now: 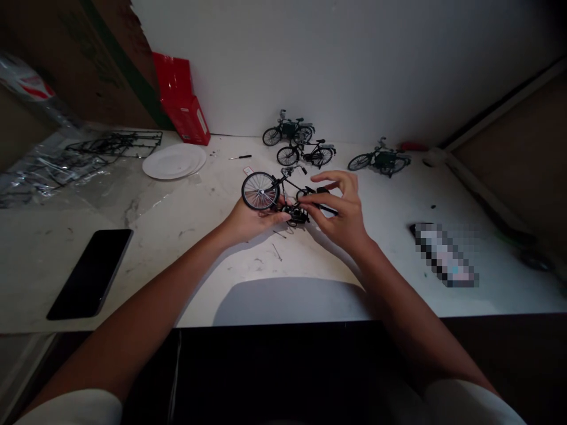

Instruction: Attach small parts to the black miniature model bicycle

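Note:
A small model bicycle (297, 214) with a black frame is held above the white tabletop, its spoked front wheel raised to the left. My left hand (250, 221) is closed around its lower part, the thumb by the dark chain case. From the right, my right hand (339, 206) pinches at the rear of the frame with thumb and finger, the other fingers lifted and curved. A dark piece shows between these fingers; whether it belongs to the bicycle or is loose, I cannot tell. No rear wheel is visible. Thin loose pins (277, 252) lie on the table below.
Behind stand a black model bicycle (305, 154) and two green ones (287, 131). White plates (173, 162), a red box (186, 112), a small screwdriver (240, 157) and bagged part frames (88, 153) are left. A phone (91, 274) lies near the front edge; a blurred-out item (445, 255) is right.

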Demonstrator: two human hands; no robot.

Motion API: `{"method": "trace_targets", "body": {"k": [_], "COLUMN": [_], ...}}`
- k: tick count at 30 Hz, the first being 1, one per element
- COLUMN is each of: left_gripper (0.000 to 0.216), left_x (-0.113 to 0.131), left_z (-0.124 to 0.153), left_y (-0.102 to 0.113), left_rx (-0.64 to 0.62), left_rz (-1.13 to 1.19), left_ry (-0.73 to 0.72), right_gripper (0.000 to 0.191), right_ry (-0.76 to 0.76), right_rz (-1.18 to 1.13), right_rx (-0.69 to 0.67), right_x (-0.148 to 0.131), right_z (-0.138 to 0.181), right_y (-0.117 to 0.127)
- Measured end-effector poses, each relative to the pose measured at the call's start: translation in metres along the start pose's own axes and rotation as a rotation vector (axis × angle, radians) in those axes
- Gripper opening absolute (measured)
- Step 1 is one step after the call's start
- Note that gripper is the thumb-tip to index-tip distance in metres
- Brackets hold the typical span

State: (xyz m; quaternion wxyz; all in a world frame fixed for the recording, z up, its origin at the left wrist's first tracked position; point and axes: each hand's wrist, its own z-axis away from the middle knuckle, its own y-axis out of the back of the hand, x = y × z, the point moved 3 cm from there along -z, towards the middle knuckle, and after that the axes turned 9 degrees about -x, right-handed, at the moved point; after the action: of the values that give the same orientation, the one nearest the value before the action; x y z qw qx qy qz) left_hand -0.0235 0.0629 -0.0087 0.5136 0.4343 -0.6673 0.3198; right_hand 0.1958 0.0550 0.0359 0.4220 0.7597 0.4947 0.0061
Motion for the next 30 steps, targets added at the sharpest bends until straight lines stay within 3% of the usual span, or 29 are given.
{"method": "trace_targets", "body": {"k": [2,5,14,19,26,30], "left_gripper": [0.047,0.052,0.045,0.042,0.036,0.042], "left_x": [-0.002,-0.006,0.002,0.004,0.007,0.004], "left_z": [-0.001,-0.001,0.003,0.007,0.012,0.013], "left_y": [0.003,0.004,-0.002,-0.005,-0.013,-0.017], "left_rx": [-0.027,-0.035,-0.079,-0.061,0.039,0.076], "left_rz": [0.021,0.075,0.047,-0.031,-0.037,0.03], "left_ry": [0.015,0.036,0.032,0.031,0.017,0.068], "right_gripper": [0.009,0.009,0.014,0.013,0.012,0.015], "right_ry": [0.057,0.084,0.119,0.116,0.105,0.123], "right_rz": [-0.026,-0.044,-0.009,0.008,0.099,0.141], "right_rx": [-0.11,-0.173,-0.101,-0.16,-0.231,-0.163], "right_x": [0.004,0.007,-0.005,-0.007,-0.015,-0.015], "right_z": [-0.001,0.001,0.004,0.004,0.001,0.004], "right_y": [-0.003,-0.007,-0.008,-0.006,0.002,-0.003]}}
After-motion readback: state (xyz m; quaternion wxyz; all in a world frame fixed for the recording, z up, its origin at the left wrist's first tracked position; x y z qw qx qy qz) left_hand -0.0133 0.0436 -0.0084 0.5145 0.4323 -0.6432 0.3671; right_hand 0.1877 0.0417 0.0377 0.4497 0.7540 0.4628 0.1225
